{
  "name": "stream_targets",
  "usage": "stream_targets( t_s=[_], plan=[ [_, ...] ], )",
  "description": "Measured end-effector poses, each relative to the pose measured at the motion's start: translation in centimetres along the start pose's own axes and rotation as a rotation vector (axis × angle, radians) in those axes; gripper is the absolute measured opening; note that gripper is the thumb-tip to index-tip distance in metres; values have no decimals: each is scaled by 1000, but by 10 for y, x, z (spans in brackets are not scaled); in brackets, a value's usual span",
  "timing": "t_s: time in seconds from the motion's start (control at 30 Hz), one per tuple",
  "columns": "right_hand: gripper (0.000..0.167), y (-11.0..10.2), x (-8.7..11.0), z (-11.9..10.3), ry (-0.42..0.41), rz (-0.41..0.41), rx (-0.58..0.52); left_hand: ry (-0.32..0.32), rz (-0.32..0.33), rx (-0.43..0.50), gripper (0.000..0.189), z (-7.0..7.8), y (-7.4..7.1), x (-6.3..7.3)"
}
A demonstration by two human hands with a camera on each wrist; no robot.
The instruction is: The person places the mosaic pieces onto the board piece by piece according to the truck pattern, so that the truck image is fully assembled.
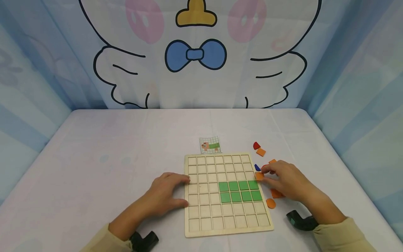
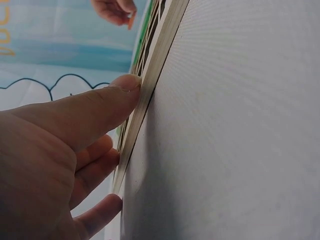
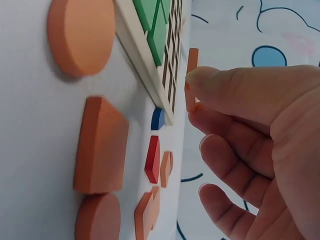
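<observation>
A wooden grid board [image 1: 229, 232] lies on the table, with green square tiles [image 1: 235, 186] filling two rows of cells at its right side. My left hand [image 1: 162, 194] rests against the board's left edge; in the left wrist view its thumb [image 2: 112, 97] touches the rim and the fingers are relaxed. Over the right edge of the board, my right hand [image 1: 291, 182] pinches a thin orange square tile [image 3: 192, 57] between thumb and fingertips. That tile is held up off the surface, its edge facing the right wrist camera.
Behind the board lies a small picture card [image 1: 210, 145] with a gridded figure. Loose pieces lie right of the board: a red piece [image 1: 256, 145], an orange square [image 1: 261, 152], a blue piece [image 1: 257, 167], an orange disc [image 1: 270, 203] and other orange ones, some partly hidden by the hand.
</observation>
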State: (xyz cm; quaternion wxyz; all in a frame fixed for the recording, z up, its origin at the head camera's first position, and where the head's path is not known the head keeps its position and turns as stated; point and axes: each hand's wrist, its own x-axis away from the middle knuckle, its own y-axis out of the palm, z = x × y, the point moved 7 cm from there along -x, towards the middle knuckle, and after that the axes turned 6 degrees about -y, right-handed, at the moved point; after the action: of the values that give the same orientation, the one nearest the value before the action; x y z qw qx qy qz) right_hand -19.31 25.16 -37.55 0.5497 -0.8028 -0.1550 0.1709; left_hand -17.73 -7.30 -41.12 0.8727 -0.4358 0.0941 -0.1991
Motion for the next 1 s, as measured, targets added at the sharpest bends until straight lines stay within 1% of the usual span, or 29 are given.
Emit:
stream_targets(
  t_s=[0.17, 0.33, 0.7, 0.83, 1.0],
  plan=[
    [22, 2, -3, -11, -57, 21, -13, 4, 0, -2, 55, 0, 0, 0],
    [24, 8, -7, -19, -75, -1, -32, 6, -3, -2, 55, 0, 1, 0],
    [24, 15, -13, -43, -142, -1, -5, 16, 2, -8, 58, 0, 1, 0],
    [24, 18, -16, -52, -164, -10, -15, -1, -9, -3, 59, 0, 3, 0],
    [22, 21, -18, -59, -169, -22, -36, -25, -18, 6, 61, 2, 4, 1]
  ],
)
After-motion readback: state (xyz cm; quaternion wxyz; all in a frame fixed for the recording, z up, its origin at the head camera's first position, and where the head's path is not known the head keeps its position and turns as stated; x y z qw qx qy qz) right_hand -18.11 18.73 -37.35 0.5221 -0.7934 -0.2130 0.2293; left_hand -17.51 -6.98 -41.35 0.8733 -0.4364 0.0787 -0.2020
